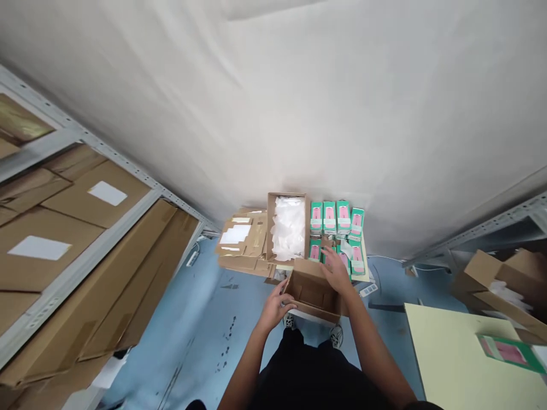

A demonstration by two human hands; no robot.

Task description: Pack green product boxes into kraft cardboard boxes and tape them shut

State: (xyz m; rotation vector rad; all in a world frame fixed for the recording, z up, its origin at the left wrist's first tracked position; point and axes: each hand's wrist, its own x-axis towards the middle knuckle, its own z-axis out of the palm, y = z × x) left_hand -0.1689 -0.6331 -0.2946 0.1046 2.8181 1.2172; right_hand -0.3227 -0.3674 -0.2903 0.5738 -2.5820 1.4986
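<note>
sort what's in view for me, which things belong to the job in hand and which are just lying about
Likely part of the job:
open brown box, held at its left side by the left hand
green-and-pink packs, near the right hand
carton of white packets

Likely just lying about:
cartons on the left shelf
power strip on the floor

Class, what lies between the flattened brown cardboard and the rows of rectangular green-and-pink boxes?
In the head view, an open brown cardboard box holding white, crumpled-looking material stands between the flattened cardboard and the green-and-pink boxes.
</note>
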